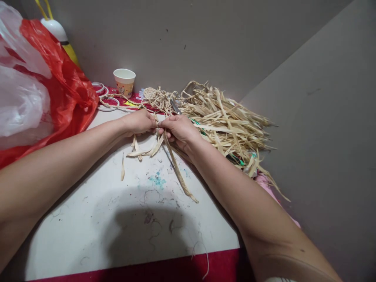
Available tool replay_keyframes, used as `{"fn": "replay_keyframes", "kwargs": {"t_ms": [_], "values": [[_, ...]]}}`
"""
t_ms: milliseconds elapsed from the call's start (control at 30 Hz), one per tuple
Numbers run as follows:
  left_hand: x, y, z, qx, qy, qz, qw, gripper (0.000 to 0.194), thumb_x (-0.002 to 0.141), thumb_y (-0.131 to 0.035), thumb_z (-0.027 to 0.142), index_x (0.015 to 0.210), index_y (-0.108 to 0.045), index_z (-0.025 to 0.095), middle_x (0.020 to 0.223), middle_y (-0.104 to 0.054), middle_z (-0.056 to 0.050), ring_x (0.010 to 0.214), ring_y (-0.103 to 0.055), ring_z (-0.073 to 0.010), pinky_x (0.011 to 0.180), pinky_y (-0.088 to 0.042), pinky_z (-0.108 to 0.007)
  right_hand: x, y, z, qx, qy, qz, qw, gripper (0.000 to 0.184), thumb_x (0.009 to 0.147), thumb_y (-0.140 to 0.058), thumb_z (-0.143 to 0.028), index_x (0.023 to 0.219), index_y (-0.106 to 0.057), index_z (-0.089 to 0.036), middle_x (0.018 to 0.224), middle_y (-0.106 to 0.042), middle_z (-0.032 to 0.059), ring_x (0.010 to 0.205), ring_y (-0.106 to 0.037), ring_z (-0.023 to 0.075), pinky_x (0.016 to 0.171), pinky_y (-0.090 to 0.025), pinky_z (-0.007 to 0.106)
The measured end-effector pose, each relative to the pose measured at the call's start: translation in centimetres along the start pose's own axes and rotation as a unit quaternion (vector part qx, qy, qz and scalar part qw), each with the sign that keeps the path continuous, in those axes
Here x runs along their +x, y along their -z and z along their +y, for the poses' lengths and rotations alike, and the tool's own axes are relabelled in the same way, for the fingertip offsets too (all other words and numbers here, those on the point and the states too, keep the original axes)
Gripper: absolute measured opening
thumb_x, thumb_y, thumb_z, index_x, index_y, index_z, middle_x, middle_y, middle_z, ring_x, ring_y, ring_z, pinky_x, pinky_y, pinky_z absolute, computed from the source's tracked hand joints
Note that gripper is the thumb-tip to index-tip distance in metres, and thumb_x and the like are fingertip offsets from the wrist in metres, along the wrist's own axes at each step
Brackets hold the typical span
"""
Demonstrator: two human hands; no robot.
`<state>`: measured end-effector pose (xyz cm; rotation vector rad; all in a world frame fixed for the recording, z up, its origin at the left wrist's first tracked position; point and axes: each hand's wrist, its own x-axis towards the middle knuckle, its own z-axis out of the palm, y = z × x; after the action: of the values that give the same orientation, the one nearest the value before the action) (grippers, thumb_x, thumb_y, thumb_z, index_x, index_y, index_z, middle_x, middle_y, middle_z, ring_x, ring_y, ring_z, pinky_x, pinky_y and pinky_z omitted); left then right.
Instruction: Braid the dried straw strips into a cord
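My left hand (pixel 141 122) and my right hand (pixel 181 129) meet over the far part of the white board, fingertips pinched close together. Between them they grip dry straw-coloured plant strips; one long strip (pixel 177 168) hangs from under the right fingers toward me. Shorter pale strips (pixel 147 152) trail below the left fingers, and a loose scrap (pixel 122 167) lies apart on the board. Just beyond my hands sits a tangle of braided cord (pixel 161 100) with a small woven coil (pixel 150 93). The exact spot being pinched is partly hidden by my fingers.
A big heap of dry strips (pixel 226 117) lies right, against the wall. Scissors (pixel 175 106) rest by it. A paper cup (pixel 124 83) and white rings (pixel 110 103) stand behind. Red and white plastic bags (pixel 67 86) bulge at left. The white board (pixel 88 235) is stained.
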<state>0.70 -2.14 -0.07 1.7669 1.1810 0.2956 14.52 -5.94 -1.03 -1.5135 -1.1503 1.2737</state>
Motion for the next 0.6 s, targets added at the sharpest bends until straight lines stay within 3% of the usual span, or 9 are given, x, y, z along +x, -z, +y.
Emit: {"fn": "replay_keyframes", "kwargs": {"t_ms": [133, 233, 300, 400, 467, 600], "values": [[0.0, 0.0, 0.2, -0.082, 0.036, -0.008, 0.996, 0.023, 0.074, -0.055, 0.018, 0.052, -0.050, 0.016, 0.040, -0.033, 0.006, 0.033, -0.023, -0.0032, 0.041, -0.014, -0.023, -0.2, -0.3, 0.0, -0.027, 0.022, 0.008, 0.999, 0.015, 0.071, -0.055, -0.010, 0.056, -0.053, -0.014, 0.051, -0.059, 0.0007, 0.033, -0.036, 0.0040, 0.031, -0.023, 0.017], [0.1, -0.1, 0.3, -0.132, 0.049, -0.024, 0.990, 0.024, 0.073, -0.055, 0.016, 0.050, -0.051, 0.015, 0.039, -0.035, 0.006, 0.032, -0.023, -0.0021, 0.040, -0.012, -0.023, -0.4, -0.6, 0.2, -0.104, 0.072, 0.028, 0.992, 0.015, 0.071, -0.052, -0.010, 0.056, -0.052, -0.015, 0.054, -0.059, 0.0013, 0.037, -0.040, 0.0054, 0.037, -0.029, 0.018], [0.2, -0.1, 0.4, -0.156, 0.062, -0.024, 0.986, 0.025, 0.072, -0.054, 0.013, 0.048, -0.047, 0.015, 0.036, -0.034, 0.005, 0.031, -0.022, -0.0021, 0.039, -0.011, -0.023, -0.4, -0.8, 0.6, -0.201, 0.136, 0.069, 0.968, 0.014, 0.071, -0.052, -0.011, 0.057, -0.052, -0.016, 0.055, -0.058, 0.0016, 0.043, -0.044, 0.0079, 0.043, -0.033, 0.019], [0.3, -0.2, 0.5, -0.195, 0.079, -0.015, 0.978, 0.022, 0.070, -0.053, 0.011, 0.050, -0.044, 0.015, 0.037, -0.041, 0.004, 0.031, -0.023, -0.0021, 0.036, -0.012, -0.021, -0.5, -0.9, 1.1, -0.351, 0.234, 0.123, 0.899, 0.012, 0.072, -0.053, -0.015, 0.060, -0.055, -0.016, 0.057, -0.056, 0.0026, 0.054, -0.048, 0.0120, 0.053, -0.035, 0.022], [0.4, -0.1, 0.4, -0.224, 0.077, -0.028, 0.971, 0.018, 0.069, -0.054, 0.012, 0.054, -0.044, 0.015, 0.041, -0.046, 0.002, 0.031, -0.024, -0.0016, 0.034, -0.011, -0.020, -0.6, -0.9, 1.3, -0.412, 0.263, 0.134, 0.862, 0.014, 0.074, -0.053, -0.018, 0.062, -0.057, -0.016, 0.060, -0.057, 0.0041, 0.059, -0.049, 0.0140, 0.058, -0.035, 0.025], [0.5, 0.1, 0.2, -0.262, 0.084, -0.062, 0.959, 0.017, 0.071, -0.056, 0.012, 0.059, -0.045, 0.016, 0.041, -0.042, 0.005, 0.030, -0.022, -0.0001, 0.032, -0.013, -0.016, -1.0, -0.9, 1.2, -0.442, 0.270, 0.128, 0.846, 0.016, 0.077, -0.052, -0.022, 0.068, -0.062, -0.015, 0.066, -0.061, 0.0068, 0.062, -0.052, 0.0162, 0.062, -0.035, 0.027]]}}
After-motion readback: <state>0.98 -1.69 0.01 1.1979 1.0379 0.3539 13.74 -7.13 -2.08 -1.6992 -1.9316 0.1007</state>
